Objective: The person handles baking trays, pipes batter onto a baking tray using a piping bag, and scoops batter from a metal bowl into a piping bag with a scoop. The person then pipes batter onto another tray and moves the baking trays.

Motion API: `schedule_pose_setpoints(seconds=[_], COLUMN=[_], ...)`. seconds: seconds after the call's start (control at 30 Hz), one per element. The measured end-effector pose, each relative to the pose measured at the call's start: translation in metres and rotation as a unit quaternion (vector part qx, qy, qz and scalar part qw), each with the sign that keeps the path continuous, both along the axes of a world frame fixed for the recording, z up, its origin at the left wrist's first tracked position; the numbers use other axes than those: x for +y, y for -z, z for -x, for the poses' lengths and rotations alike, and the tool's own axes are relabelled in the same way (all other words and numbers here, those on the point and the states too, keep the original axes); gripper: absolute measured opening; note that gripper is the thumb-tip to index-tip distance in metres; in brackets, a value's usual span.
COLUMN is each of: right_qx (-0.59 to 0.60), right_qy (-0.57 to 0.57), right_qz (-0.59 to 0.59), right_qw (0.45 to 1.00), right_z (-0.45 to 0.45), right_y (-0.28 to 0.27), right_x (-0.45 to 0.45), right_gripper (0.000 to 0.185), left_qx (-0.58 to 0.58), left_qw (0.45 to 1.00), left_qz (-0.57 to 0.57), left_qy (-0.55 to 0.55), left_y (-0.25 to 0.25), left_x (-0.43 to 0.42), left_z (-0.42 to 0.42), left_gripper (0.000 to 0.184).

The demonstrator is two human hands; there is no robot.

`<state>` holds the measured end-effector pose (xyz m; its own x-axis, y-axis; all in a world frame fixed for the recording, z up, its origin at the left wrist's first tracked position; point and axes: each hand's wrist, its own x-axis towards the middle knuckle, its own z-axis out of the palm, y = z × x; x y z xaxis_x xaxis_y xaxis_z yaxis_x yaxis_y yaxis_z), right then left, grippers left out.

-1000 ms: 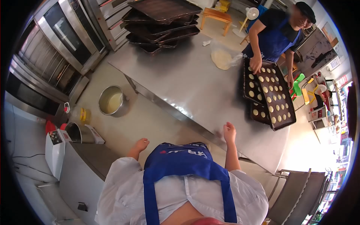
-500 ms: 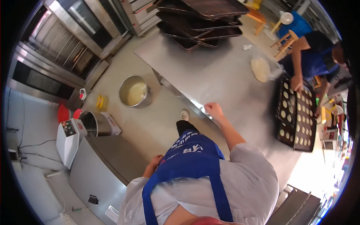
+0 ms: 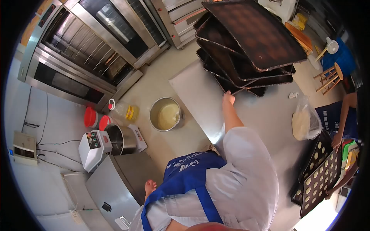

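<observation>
Stretched forward over the steel table point(image 3: 254, 115), my right hand point(image 3: 228, 97) is at the near lower edge of the stacked dark baking trays point(image 3: 258, 34). Its fingers look bent against the bottom trays, and whether they grip one is too small to tell. My left hand point(image 3: 150, 187) hangs low beside my blue apron point(image 3: 189, 169), near the grey cabinet, with its fingers loosely curled. What it may hold, if anything, cannot be made out.
At the right, a person in a blue apron point(image 3: 331, 115) holds trays of round pale pieces point(image 3: 320, 181). Bagged dough point(image 3: 300, 125) lies nearby on the table. A metal pot point(image 3: 166, 114) stands on the floor, with ovens point(image 3: 92, 50) at the left and a mixer point(image 3: 94, 148) below.
My right hand has reached forward to the tray stack, which appears closer. The view has turned, shifting the other person towards the right edge. My left hand remains low at my side.
</observation>
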<state>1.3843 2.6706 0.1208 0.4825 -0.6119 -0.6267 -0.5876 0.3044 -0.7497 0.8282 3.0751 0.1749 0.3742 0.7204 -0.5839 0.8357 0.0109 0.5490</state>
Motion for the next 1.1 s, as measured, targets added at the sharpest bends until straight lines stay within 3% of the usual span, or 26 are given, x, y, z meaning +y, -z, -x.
schedule_pose_setpoints(seconds=[0.07, 0.17, 0.23, 0.33, 0.43, 0.53, 0.57, 0.6, 0.63, 0.67, 0.7, 0.77, 0.83, 0.9, 0.93, 1.03, 1.1], right_qx=[-0.029, 0.028, -0.009, 0.027, 0.05, 0.062, 0.065, 0.068, 0.074, 0.07, 0.064, 0.103, 0.094, 0.072, 0.076, 0.102, 0.084], right_qy=[-0.069, -0.063, -0.061, -0.062, -0.042, -0.021, -0.045, -0.073, -0.061, -0.08, -0.1, -0.123, -0.121, -0.055, -0.041, -0.163, -0.113], right_qz=[0.09, 0.178, 0.128, 0.145, 0.075, 0.046, 0.066, 0.086, 0.088, 0.041, -0.005, -0.068, -0.053, -0.142, -0.14, -0.19, -0.186], right_qw=[0.993, 0.982, 0.99, 0.987, 0.995, 0.997, 0.995, 0.991, 0.991, 0.993, 0.993, 0.985, 0.987, 0.986, 0.986, 0.963, 0.972], right_z=[0.005, 0.011, 0.013, 0.021, 0.026, 0.03, 0.028, 0.028, 0.029, 0.032, 0.032, 0.034, 0.033, 0.032, 0.034, 0.034, 0.035], right_y=[0.011, -0.003, 0.003, -0.017, -0.022, -0.028, -0.022, -0.018, -0.019, -0.022, -0.026, -0.049, -0.04, -0.038, -0.039, -0.057, -0.073], right_x=[-0.006, 0.001, 0.001, 0.01, 0.015, 0.016, 0.016, 0.016, 0.016, 0.015, 0.011, 0.005, 0.009, 0.013, 0.011, 0.001, 0.001], right_gripper=[0.043, 0.045, 0.045, 0.045, 0.044, 0.042, 0.041, 0.039, 0.039, 0.037, 0.035, 0.033, 0.033, 0.031, 0.031, 0.025, 0.025], left_qx=[0.005, 0.041, 0.074, 0.114, 0.119, -0.015, -0.001, -0.07, -0.211, -0.234, -0.26, -0.31, -0.307, -0.23, -0.193, -0.102, -0.08], left_qw=[0.999, 0.988, 0.968, 0.923, 0.832, 0.682, 0.872, 0.876, 0.881, 0.882, 0.833, 0.794, 0.679, 0.568, 0.564, 0.558, 0.641], left_qz=[0.023, 0.039, 0.03, -0.003, -0.094, -0.253, 0.01, 0.09, 0.133, 0.194, 0.272, 0.407, 0.612, 0.772, 0.786, 0.806, 0.741], left_qy=[0.029, 0.145, 0.239, 0.368, 0.534, 0.686, 0.49, 0.468, 0.402, 0.359, 0.406, 0.329, 0.264, 0.165, 0.163, 0.168, 0.186], left_y=[0.014, 0.046, 0.062, 0.076, 0.083, 0.08, 0.023, -0.005, -0.05, -0.078, -0.084, -0.188, -0.24, -0.281, -0.293, -0.291, -0.267], left_x=[-0.006, 0.0, 0.015, 0.049, 0.088, 0.102, 0.045, 0.014, -0.042, -0.077, -0.086, -0.17, -0.207, -0.245, -0.26, -0.293, -0.308], left_z=[-0.009, -0.033, -0.058, -0.111, -0.204, -0.347, -0.407, -0.462, -0.499, -0.544, -0.588, -0.627, -0.663, -0.691, -0.706, -0.753, -0.79], left_gripper=[0.038, 0.039, 0.039, 0.04, 0.04, 0.041, 0.035, 0.03, 0.026, 0.027, 0.03, 0.041, 0.051, 0.054, 0.057, 0.066, 0.072])
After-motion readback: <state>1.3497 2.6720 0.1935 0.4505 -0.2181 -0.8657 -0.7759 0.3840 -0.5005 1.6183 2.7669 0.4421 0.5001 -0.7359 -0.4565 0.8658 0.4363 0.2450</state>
